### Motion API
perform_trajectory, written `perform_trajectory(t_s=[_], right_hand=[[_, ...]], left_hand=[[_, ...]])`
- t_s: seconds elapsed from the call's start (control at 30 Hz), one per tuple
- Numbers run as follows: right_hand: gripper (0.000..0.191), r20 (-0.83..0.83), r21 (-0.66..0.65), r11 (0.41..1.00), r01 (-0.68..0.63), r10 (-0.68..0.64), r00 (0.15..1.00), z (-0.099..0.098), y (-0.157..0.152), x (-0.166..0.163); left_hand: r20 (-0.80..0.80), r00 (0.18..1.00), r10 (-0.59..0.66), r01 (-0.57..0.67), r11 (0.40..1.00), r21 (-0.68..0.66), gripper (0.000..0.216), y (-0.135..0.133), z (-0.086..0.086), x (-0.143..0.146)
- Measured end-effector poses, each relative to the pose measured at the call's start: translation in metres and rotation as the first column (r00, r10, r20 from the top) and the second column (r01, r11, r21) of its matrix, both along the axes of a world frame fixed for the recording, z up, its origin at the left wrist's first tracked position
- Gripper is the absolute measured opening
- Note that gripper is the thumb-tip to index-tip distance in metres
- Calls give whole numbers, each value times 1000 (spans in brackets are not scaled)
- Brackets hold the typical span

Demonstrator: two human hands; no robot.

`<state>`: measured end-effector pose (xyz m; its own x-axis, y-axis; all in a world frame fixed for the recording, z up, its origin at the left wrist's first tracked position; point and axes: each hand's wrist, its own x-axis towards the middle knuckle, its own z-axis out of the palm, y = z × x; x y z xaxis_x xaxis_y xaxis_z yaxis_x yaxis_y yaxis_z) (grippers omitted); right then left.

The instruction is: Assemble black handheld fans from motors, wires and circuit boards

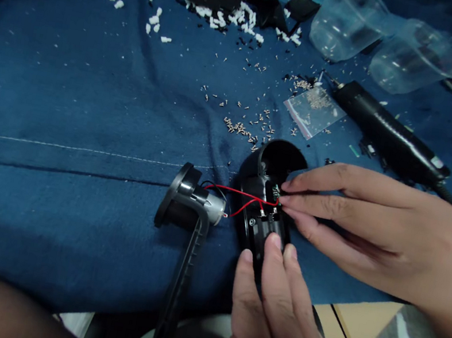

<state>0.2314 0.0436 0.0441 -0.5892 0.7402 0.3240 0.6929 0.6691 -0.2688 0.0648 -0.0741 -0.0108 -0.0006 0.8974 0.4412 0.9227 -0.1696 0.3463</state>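
Note:
My left hand [265, 316] comes up from below and grips the lower edge of an open black plastic housing [251, 176]. My right hand [372, 230] reaches in from the right, its fingertips pinching red wires [243, 194] at a small circuit board [275, 192] inside the housing. The wires run left to a silver motor can [213, 209], which is fixed in a round black plastic part [177, 195]. A long ribbed black handle [184, 278] extends down from that part. The housing's far interior is partly hidden by my right fingers.
Loose small screws [242, 128] lie on the blue cloth [66, 106] above the housing. Further back are a screw-filled plastic bag [313, 111], a black electric screwdriver [390, 131], and clear plastic cups [348, 21]. White plastic bits [222, 14] lie scattered at the top.

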Motion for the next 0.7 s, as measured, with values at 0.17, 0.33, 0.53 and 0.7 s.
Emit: perform_trajectory(t_s=[0.17, 0.33, 0.53, 0.7], right_hand=[[29, -52, -101, 995, -13, 8, 999, 0, 0, 1], [36, -76, -126, 992, 7, -16, 997, 0, -2, 2], [29, -72, -56, 998, 5, -9, 997, -4, -3, 0], [28, -30, -62, 998, 11, -13, 999, -2, -4, 1]], left_hand=[[-316, 857, -406, 471, 867, 164, 44, 26, -6, -48], [-449, 748, -488, 607, 777, 167, 44, 40, -10, -67], [-439, 670, -599, 713, 684, 154, 28, 36, -22, -65], [-346, 793, -500, 554, 830, 71, 31, 15, -29, -56]])
